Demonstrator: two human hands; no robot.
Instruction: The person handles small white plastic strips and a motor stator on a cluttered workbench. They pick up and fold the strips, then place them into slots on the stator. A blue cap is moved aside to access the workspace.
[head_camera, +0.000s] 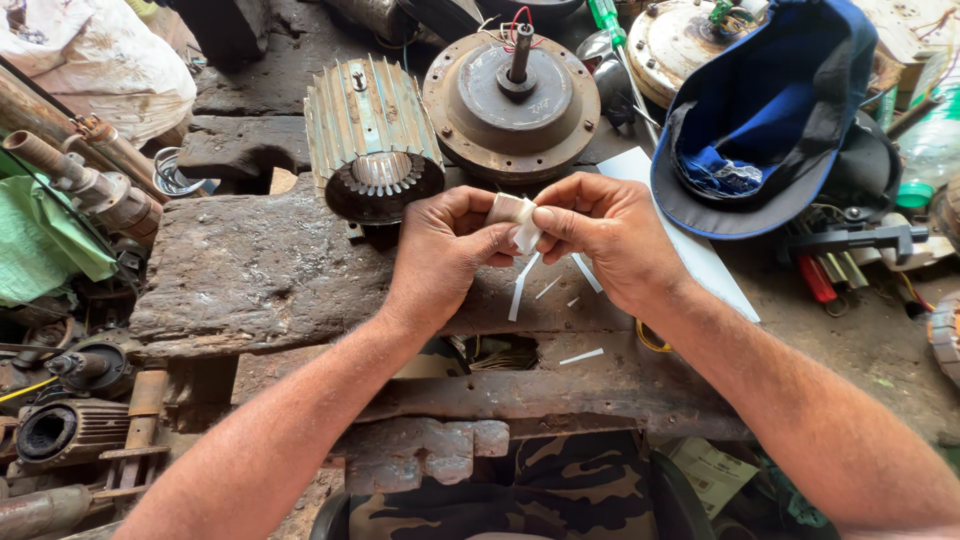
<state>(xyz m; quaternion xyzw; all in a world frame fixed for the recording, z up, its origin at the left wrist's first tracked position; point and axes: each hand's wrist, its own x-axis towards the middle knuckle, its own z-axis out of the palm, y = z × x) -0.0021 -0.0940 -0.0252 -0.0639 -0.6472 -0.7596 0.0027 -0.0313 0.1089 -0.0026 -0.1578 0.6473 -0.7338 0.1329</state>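
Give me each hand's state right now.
Left hand: closed on the folded white paper strip.
Right hand: pinching the same strip.

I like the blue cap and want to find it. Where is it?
In the head view, the blue cap lies upside down at the upper right of the workbench, beyond the right hand and right of the round rusty motor housing.

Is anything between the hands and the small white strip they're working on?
Nothing visible. Both the left hand and the right hand already pinch the folded white paper strip directly between their fingertips, above the worn wooden bench. The finned stator core sits behind, clear of them.
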